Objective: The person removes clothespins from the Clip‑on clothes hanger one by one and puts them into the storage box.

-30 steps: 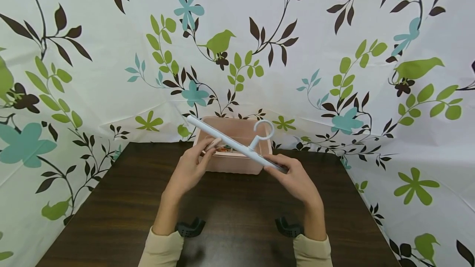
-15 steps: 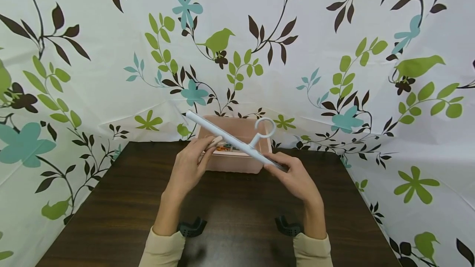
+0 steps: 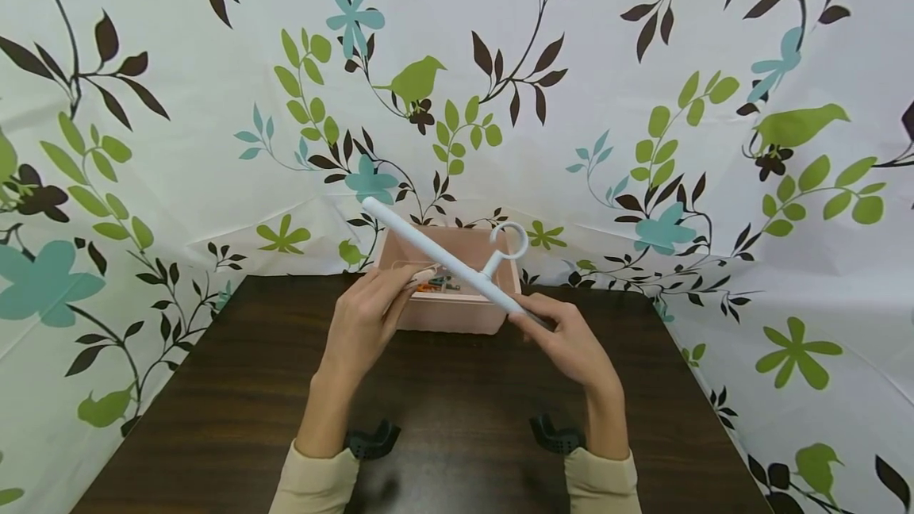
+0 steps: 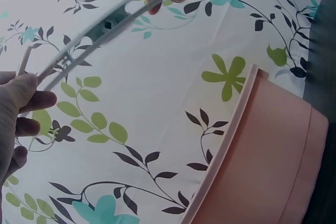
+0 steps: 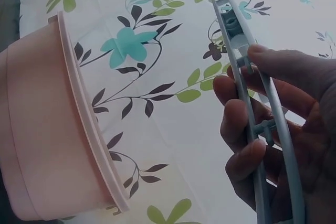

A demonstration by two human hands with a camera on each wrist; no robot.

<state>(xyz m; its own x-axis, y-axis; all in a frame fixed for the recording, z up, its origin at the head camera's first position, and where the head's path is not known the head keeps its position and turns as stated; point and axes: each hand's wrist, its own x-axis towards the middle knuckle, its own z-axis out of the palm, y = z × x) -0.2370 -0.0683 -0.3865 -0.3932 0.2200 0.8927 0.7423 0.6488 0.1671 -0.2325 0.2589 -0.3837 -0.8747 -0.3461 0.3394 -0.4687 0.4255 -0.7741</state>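
Note:
A pale blue plastic clothes hanger [image 3: 435, 252] is held up at a slant over the bin, seen nearly edge-on, its hook to the upper right. My right hand [image 3: 571, 339] grips its lower right end; in the right wrist view the fingers [image 5: 239, 116] wrap one side of the frame, the thumb the other. My left hand [image 3: 364, 324] pinches a small, thin beige stick-like piece [image 4: 24, 60], its exact kind unclear. The left fingertips overlap the hanger's bar in the head view. Under them, a pink plastic bin [image 3: 450, 316] shows small colourful pieces [image 3: 437, 285] inside.
The bin stands at the back edge of a dark wooden table [image 3: 457, 395]. Behind and at both sides hangs a white cloth [image 3: 607, 46] printed with leaves, birds and flowers. Black wrist mounts [image 3: 374, 440] sit by both cuffs.
The hanger's far left end has risen, and the bar has turned to show a rounder, smoother face. Both hands keep their holds, with the left fingers shifting slightly.

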